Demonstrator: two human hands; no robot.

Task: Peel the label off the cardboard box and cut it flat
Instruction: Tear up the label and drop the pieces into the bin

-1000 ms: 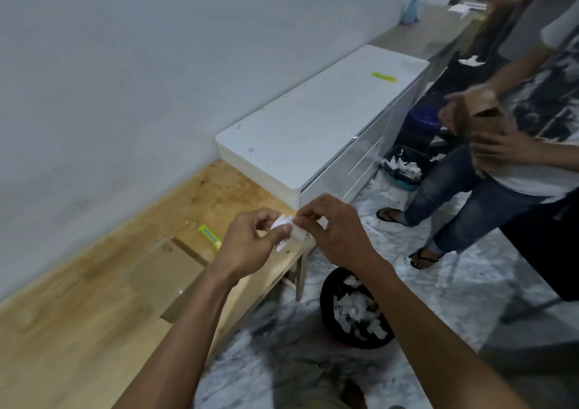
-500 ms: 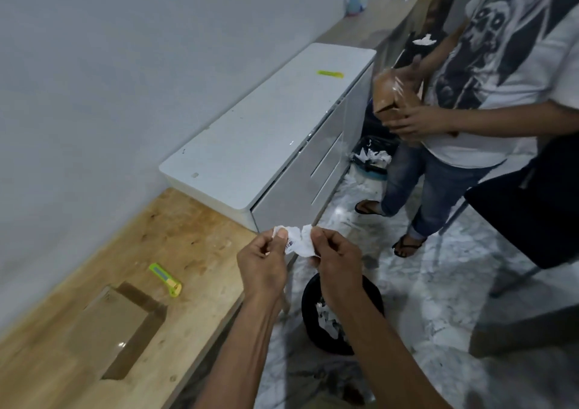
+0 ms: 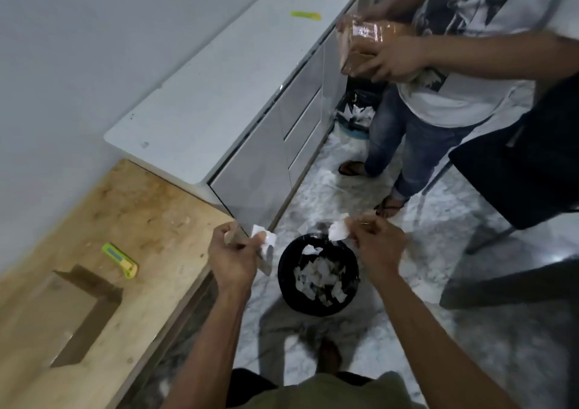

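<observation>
Label-disposal step, by the look of it: label off the box and torn in two, both pieces held above the bin. Left hand [image 3: 233, 259] pinched shut on one white label scrap [image 3: 264, 241], with a clear tape-like strip hanging below the fingers. Right hand [image 3: 377, 245] pinched shut on the other scrap [image 3: 338, 230], just left of its fingertips. Hands apart, black bin [image 3: 318, 275] on the floor between and below them, already holding plenty of white paper bits.

Cardboard box [image 3: 67, 310] well to the left of the left hand, lying on the wooden table [image 3: 131, 214], brown, untouched, apparently not yet cut flat. Green cutter [image 3: 120, 259] just beyond the box, nearer the left hand, also untouched.

Beyond the right hand: another person [image 3: 454, 73] handling a taped parcel [image 3: 360, 45], with a second bin [image 3: 355, 115] at their feet.

Likely next: open both pinches over the bin, drop scraps, then reach left for the cutter and steady the box to slit its seams. Sticky tape may cling to fingers.
</observation>
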